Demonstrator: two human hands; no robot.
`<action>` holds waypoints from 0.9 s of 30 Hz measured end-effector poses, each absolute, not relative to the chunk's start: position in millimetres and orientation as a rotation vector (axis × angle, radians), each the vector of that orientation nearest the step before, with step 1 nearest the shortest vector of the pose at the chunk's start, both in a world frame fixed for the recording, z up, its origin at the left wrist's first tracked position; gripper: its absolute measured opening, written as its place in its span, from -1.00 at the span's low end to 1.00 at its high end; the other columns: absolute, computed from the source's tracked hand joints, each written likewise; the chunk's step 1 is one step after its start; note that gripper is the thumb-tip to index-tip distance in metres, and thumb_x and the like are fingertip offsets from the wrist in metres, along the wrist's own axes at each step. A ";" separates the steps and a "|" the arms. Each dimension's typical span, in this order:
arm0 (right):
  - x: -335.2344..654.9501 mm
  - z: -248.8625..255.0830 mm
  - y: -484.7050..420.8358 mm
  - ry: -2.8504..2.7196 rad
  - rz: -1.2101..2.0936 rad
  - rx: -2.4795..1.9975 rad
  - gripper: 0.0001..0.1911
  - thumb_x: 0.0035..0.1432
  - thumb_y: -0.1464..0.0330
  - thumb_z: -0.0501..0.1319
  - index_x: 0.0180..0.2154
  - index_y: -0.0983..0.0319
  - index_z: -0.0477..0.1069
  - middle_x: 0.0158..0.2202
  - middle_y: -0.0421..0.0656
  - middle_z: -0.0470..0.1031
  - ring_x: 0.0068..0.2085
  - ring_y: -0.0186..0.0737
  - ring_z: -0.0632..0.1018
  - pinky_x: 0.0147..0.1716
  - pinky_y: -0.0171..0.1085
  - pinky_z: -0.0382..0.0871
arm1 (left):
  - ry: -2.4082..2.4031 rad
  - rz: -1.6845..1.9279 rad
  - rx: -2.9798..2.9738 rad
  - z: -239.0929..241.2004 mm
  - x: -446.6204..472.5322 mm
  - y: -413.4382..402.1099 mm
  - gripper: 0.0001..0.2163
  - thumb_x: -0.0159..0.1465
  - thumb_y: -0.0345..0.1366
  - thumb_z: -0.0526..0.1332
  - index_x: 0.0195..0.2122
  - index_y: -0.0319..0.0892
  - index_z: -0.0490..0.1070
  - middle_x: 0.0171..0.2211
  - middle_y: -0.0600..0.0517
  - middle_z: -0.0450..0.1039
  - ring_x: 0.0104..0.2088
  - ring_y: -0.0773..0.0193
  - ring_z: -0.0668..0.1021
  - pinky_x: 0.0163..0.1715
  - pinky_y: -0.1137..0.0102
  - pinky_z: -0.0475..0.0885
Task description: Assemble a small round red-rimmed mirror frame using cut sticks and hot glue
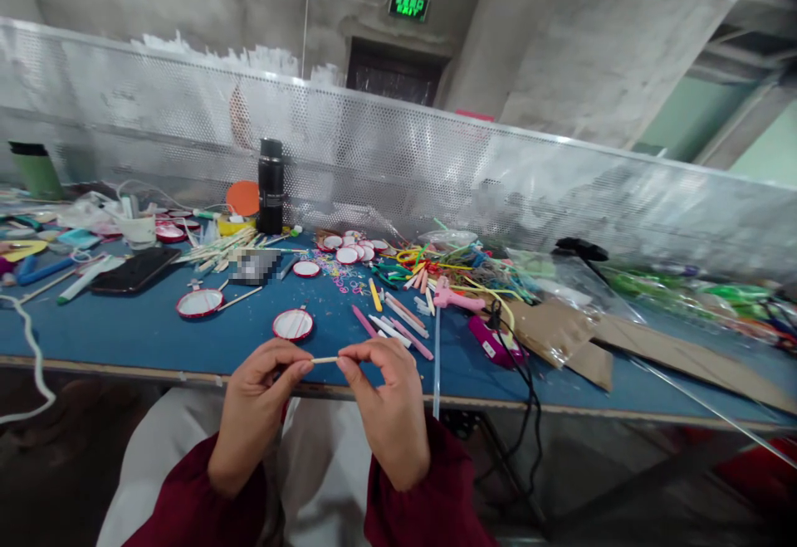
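Observation:
My left hand (258,402) and my right hand (386,406) are held close together over the near edge of the blue table (124,327). Both pinch the ends of a short pale stick (325,359), held level between the fingertips. Just beyond my hands lies a small round red-rimmed white disc (292,324). Several pink and white sticks (398,329) lie to its right.
A pink glue gun (457,298) and its black cable (526,381) lie right of centre. A black flask (270,186), a dark phone (135,270), more red-rimmed discs (199,303), coloured stick heaps (461,269), plastic bags and cardboard (672,352) fill the table before a perforated metal screen (436,165).

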State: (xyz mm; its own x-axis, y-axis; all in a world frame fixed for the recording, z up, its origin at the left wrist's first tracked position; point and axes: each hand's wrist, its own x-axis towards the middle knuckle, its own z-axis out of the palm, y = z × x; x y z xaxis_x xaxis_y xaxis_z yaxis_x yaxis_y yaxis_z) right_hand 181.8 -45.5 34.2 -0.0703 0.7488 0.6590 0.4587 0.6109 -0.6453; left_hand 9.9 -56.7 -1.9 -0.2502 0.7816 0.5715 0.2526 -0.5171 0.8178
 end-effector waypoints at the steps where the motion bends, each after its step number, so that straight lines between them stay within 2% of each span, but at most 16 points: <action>1: 182.2 33.3 -45.2 -1.710 0.318 -1.001 -0.93 0.20 0.32 0.33 -0.35 0.15 0.55 -0.32 -0.19 0.59 -0.20 -0.14 0.53 -0.11 -0.16 0.29 | 1.243 1.824 1.614 -2.2 10.5 -56.5 -0.91 0.23 -0.26 0.33 -0.40 -0.12 0.57 -0.38 0.06 0.53 -0.32 0.30 0.54 -0.29 0.47 0.42; 19: 181.8 34.6 -46.0 -1.718 0.363 -0.984 -0.83 0.26 0.29 0.25 -0.38 0.19 0.46 -0.35 -0.19 0.53 -0.23 -0.17 0.50 -0.15 -0.19 0.28 | 1.241 1.779 1.662 3.8 8.9 -55.3 -0.88 0.22 -0.21 0.33 -0.39 -0.10 0.59 -0.36 0.03 0.56 -0.29 0.25 0.56 -0.24 0.41 0.45; 23: 185.4 38.3 -41.6 -1.679 0.332 -1.010 -0.82 0.28 0.27 0.22 -0.35 0.20 0.46 -0.33 -0.18 0.53 -0.22 -0.17 0.51 -0.14 -0.20 0.29 | 1.281 1.635 1.728 8.9 -9.2 -43.8 -0.77 0.27 -0.10 0.27 -0.17 -0.10 0.60 -0.13 -0.05 0.58 -0.09 0.15 0.57 -0.08 0.33 0.45; 26: 186.3 40.8 -34.1 -1.605 0.280 -1.031 -0.80 0.30 0.25 0.20 -0.34 0.19 0.47 -0.34 -0.17 0.54 -0.22 -0.17 0.52 -0.14 -0.20 0.30 | 1.550 1.516 1.848 16.5 -23.3 -24.7 -0.56 0.31 0.03 0.15 0.10 -0.10 0.45 -0.03 -0.10 0.53 -0.04 0.08 0.54 -0.03 0.23 0.43; 27: 185.2 40.9 -30.4 -1.580 0.263 -1.032 -0.79 0.30 0.24 0.19 -0.33 0.20 0.47 -0.34 -0.17 0.54 -0.23 -0.17 0.52 -0.13 -0.20 0.30 | 1.727 1.422 1.947 19.0 -25.6 -17.1 -0.48 0.28 0.08 0.17 0.16 -0.11 0.40 -0.01 -0.12 0.52 0.00 0.03 0.52 0.02 0.18 0.40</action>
